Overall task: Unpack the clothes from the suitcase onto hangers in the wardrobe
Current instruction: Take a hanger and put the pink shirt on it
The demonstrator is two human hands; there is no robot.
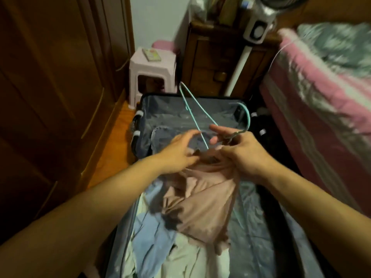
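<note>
An open suitcase (146, 109) with grey-blue lining lies on the floor below me, with light blue and white clothes (152, 227) piled at its near left. A dusty pink garment (202, 199) hangs over it, bunched at the top under my right hand (239, 151), which grips the cloth together with the neck of a thin teal wire hanger (190, 109). The hanger's arm points away and up; its hook curves at the right. My left hand (180, 151) reaches to the garment's top edge with fingers spread, touching the cloth.
A dark wooden wardrobe (50, 87) with closed doors fills the left side. A pink plastic stool (152, 73) stands beyond the suitcase, beside a wooden cabinet (216, 63) and a fan pole. A bed with pink sheet (321, 101) borders the right.
</note>
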